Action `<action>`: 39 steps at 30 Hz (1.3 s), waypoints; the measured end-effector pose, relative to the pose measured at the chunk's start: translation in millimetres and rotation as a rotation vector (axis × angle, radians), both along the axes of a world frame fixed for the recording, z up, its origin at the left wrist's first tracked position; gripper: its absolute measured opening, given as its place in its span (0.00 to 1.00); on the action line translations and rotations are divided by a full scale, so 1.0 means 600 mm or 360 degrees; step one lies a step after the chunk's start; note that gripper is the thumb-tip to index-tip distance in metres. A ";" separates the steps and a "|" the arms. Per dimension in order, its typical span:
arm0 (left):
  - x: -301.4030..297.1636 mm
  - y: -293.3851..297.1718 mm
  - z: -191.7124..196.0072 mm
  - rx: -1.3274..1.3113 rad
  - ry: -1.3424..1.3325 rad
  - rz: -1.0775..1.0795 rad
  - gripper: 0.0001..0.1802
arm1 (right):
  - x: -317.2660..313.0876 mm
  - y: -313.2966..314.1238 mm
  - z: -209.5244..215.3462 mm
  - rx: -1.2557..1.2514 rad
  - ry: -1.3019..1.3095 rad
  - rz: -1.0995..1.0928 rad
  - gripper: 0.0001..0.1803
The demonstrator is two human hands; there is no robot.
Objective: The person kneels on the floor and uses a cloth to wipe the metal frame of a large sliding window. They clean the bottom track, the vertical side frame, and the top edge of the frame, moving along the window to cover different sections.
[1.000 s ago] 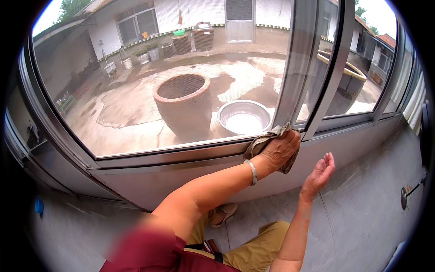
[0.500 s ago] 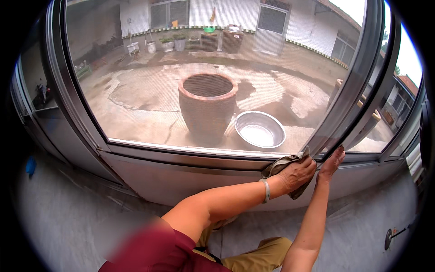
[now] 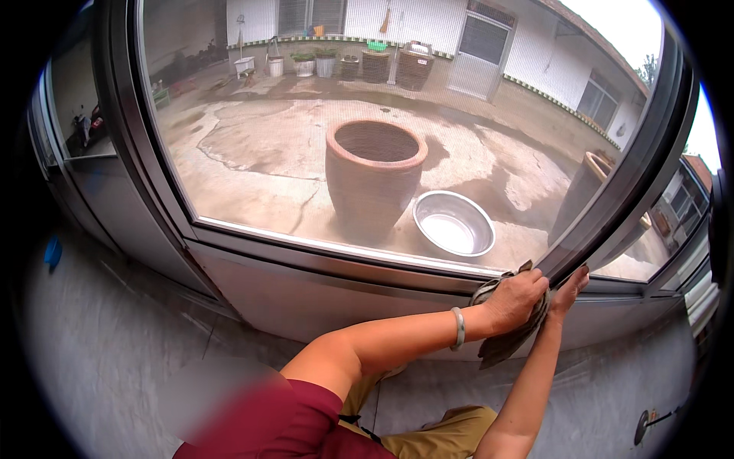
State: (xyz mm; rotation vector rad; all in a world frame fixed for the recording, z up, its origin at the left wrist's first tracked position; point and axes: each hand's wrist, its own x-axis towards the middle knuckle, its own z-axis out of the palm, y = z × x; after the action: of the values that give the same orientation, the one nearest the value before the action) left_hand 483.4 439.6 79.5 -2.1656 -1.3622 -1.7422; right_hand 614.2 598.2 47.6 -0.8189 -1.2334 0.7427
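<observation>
My left hand (image 3: 518,302), with a pale bangle (image 3: 458,329) on its wrist, is closed on a crumpled grey-brown cloth (image 3: 505,346). It presses the cloth to the lower right corner of a metal-framed screen door panel (image 3: 336,264), and part of the cloth hangs down below the hand. Just right of it, my right hand (image 3: 566,297) rests against the upright door frame (image 3: 612,206). Its fingers point upward and hold nothing I can see; some are hidden behind the frame and the cloth.
Beyond the mesh stand a large clay vat (image 3: 375,172) and a shiny metal basin (image 3: 454,223) in a concrete yard. Another vat (image 3: 585,187) is to the right. Grey floor tiles (image 3: 138,336) lie on my side, with a small blue object (image 3: 53,252) at the far left.
The view has shifted, so the yard and door sit further right. My left hand and the cloth are slightly lower against the frame corner. My right hand stays beside them.
</observation>
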 end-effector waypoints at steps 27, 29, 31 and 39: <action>0.156 0.111 0.283 0.1157 0.1361 0.0295 0.05 | 0.077 -0.211 -0.064 -0.0272 0.0618 -0.0001 0.19; 0.156 0.162 0.269 0.1033 0.1577 0.0504 0.06 | 0.078 -0.226 -0.099 -0.0310 0.0565 0.0040 0.21; 0.142 0.208 0.237 0.0398 0.1966 0.0727 0.09 | 0.095 -0.242 -0.141 -0.0402 0.0447 0.0095 0.22; 0.160 0.284 0.184 0.1172 0.3904 0.2382 0.12 | 0.252 -0.293 -0.430 -0.0999 0.0088 -0.0043 0.19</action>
State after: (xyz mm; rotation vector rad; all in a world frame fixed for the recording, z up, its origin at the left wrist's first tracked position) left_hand 579.4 609.9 189.6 -0.6343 -0.4934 0.9152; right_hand 765.6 422.1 -210.3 -1.3094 -0.9382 1.1464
